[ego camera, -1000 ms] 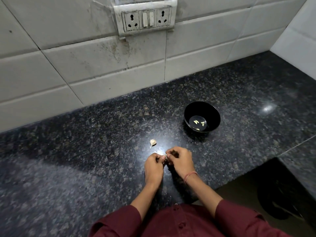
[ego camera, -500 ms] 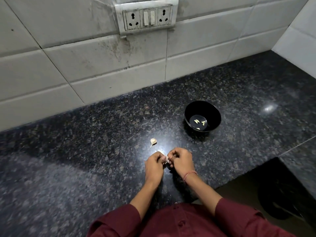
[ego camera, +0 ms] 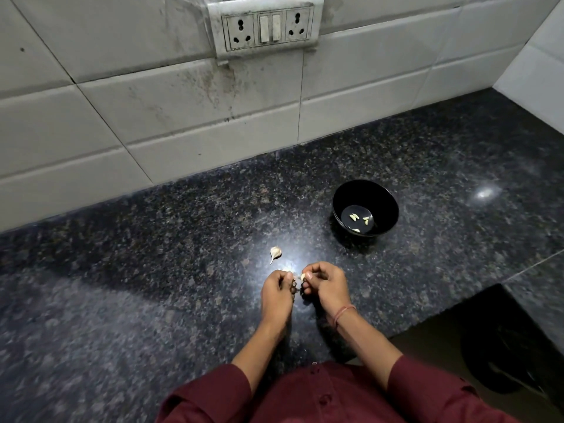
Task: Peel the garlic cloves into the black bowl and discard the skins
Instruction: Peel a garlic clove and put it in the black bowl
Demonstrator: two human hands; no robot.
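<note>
Low over the dark granite counter [ego camera: 152,300], my right hand [ego camera: 326,288] pinches a small pale garlic clove [ego camera: 302,276] at its fingertips. My left hand [ego camera: 276,293] sits just beside it with fingers curled, pinching a bit of pale skin [ego camera: 291,273]. An unpeeled garlic clove [ego camera: 275,252] with a short tail lies on the counter a little beyond my left hand. Farther right and back stands the black bowl [ego camera: 387,206], holding several peeled cloves [ego camera: 360,220] at its bottom.
White wall tiles [ego camera: 152,123] rise behind the counter, with a socket and switch plate [ego camera: 267,27] high up. The counter's front edge drops away at lower right, where a dark round bin [ego camera: 503,361] stands on the floor.
My hands have drawn slightly apart, and the clove now shows at my right fingertips. The bowl and the loose clove have not moved.
</note>
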